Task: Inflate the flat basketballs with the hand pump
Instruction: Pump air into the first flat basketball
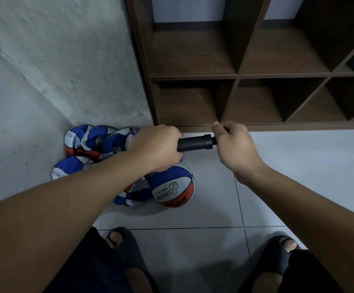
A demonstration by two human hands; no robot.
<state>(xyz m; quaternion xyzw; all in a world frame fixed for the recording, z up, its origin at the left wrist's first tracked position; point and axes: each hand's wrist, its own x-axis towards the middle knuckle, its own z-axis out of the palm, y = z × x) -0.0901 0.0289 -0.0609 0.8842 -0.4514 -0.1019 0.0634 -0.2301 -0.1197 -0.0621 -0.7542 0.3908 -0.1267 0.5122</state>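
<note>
Left hand [158, 148] grips the black cylindrical plastic hand pump [195, 142]; right hand [234, 142] pinches its handle end. Beyond the left grip, the needle (hidden) could slip out or bend under an off-axis push.

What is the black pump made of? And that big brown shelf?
The pump looks like matte black plastic: smooth, dull, with a moulded collar at one end. The shelf looks like dark wood or wood-look board: grain streaks run along its panels. Which of the two, the picture cannot tell.
</note>
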